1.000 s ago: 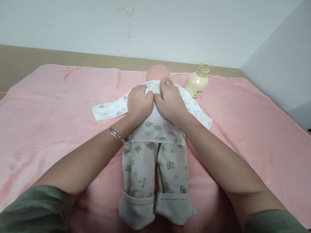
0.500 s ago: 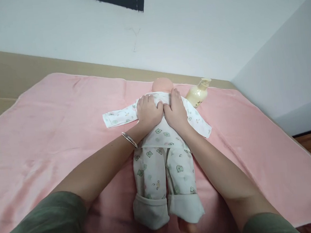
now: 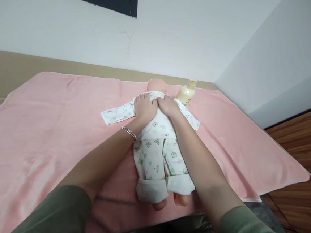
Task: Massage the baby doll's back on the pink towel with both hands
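A doll (image 3: 156,86) lies stretched out with its head toward the wall and its feet toward me. It wears a white printed shirt (image 3: 156,128) and matching trousers (image 3: 152,164) with turned-up cuffs. Whether its face points up or down I cannot tell. My left hand (image 3: 145,108) rests on the upper left of the shirt, fingers laid out over the cloth. Beside it, my right hand (image 3: 168,106) has its fingers curled on the shirt just below the collar, gripping the cloth. The two thumbs nearly meet at the middle.
Under the doll spreads a pink blanket (image 3: 65,139), lightly creased. A cream pump bottle (image 3: 186,93) leans near the doll's right-hand sleeve. Behind are a white wall (image 3: 170,39) and a tan ledge (image 3: 31,64). Wooden drawers (image 3: 304,136) stand at the right.
My right hand has gone from fingers stretched flat to fingers curled, shifting toward the shirt's middle. The view has moved, now showing more of the blanket's near edge and the drawers.
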A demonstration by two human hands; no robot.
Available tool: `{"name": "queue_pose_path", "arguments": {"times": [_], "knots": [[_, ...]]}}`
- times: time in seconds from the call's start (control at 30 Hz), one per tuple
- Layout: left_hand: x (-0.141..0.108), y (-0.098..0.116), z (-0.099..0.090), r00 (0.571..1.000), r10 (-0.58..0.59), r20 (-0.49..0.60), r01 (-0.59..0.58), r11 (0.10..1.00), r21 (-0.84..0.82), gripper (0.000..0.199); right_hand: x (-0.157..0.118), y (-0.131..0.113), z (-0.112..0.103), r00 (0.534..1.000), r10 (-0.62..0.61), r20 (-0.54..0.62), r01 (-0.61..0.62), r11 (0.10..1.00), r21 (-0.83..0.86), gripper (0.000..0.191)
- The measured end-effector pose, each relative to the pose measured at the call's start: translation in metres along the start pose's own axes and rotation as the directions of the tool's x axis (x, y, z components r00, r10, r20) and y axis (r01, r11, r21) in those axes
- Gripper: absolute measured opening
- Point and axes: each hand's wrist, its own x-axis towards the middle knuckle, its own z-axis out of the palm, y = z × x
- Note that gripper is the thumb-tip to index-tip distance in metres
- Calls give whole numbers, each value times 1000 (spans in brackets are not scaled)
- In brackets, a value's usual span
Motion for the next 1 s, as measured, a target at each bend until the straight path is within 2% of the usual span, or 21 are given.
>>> {"name": "queue_pose_path", "arguments": {"times": [0.23, 0.47, 0.57, 0.73, 0.83, 0.9, 0.93, 1.0], "knots": [[1, 1, -1, 1000, -8, 16, 7, 999, 47, 46, 5, -8, -14, 989, 46, 143, -33, 995, -97, 70], [1, 2, -4, 999, -17, 37, 15, 997, 71, 50, 21, -10, -26, 960, 44, 275, 25, 970, -241, 72], [0, 3, -4, 999, -24, 24, 22, 997, 68, 51, 24, -13, -28, 958, 47, 284, 35, 960, -279, 79], [0, 2, -2, 1000, -2, 23, 1, 999, 45, 50, 14, -19, -31, 955, 56, 290, 27, 961, -276, 79], [5, -1, -10, 999, 7, 46, -6, 1000, -5, 48, -4, -20, -49, 956, -14, 293, 84, 971, -226, 67], [12, -3, -21, 996, -39, 78, 45, 996, -72, 43, -19, -19, -72, 960, -124, 251, 167, 973, -158, 61], [16, -3, -28, 994, -76, 83, 86, 989, -119, 40, -27, -16, -85, 964, -193, 182, 215, 970, -112, 60], [22, 4, -43, 987, -155, 46, 161, 955, -248, 36, -39, -9, -113, 952, -303, -34, 302, 953, -25, 59]]}}
